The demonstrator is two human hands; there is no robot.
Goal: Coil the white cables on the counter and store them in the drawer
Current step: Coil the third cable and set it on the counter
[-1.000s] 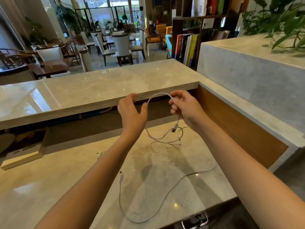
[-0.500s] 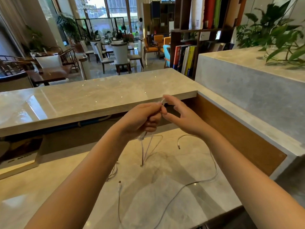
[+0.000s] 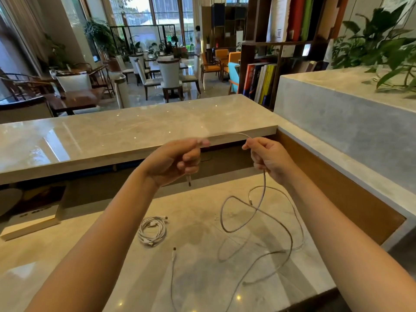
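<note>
Nearest me on the counter (image 3: 101,255) lies 1 loose plug end (image 3: 173,250); I cannot tell whether it belongs to the cable I hold. Just beyond it, to the left, sits 1 coiled cable (image 3: 152,231). Both my hands are up above the counter. My left hand (image 3: 173,161) is curled round the held cable (image 3: 265,183), with 1 plug hanging below my fingers. My right hand (image 3: 267,158) pinches it too, and the slack drops in loops onto the counter.
</note>
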